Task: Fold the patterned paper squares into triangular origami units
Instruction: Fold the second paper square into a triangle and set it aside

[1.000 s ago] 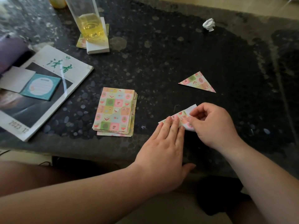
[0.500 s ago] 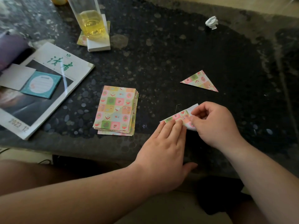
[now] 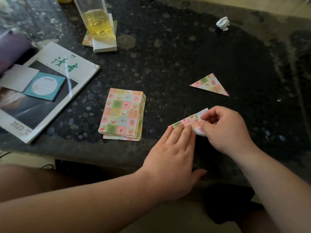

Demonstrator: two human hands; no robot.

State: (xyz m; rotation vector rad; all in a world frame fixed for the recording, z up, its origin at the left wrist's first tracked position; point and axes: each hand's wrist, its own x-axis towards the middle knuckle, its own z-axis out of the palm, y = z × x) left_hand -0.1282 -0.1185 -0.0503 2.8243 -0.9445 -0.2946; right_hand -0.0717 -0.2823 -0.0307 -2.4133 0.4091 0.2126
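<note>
Paper square, partly folded, lay on the dark stone table near its front edge, with its white underside showing at the far right corner. My left hand pressed down on its left part, fingers straight and together, thumb out past the table's edge. My right hand pinched the right end of the paper between thumb and curled fingers. A stack of squares sat to the left of my hands, apart from them. One finished triangle lay farther back, beyond my right hand. At the left a magazine carried a teal notepad. Farther back a glass of yellow liquid stood on a white block. A crumpled white scrap lay far back on the right.
</note>
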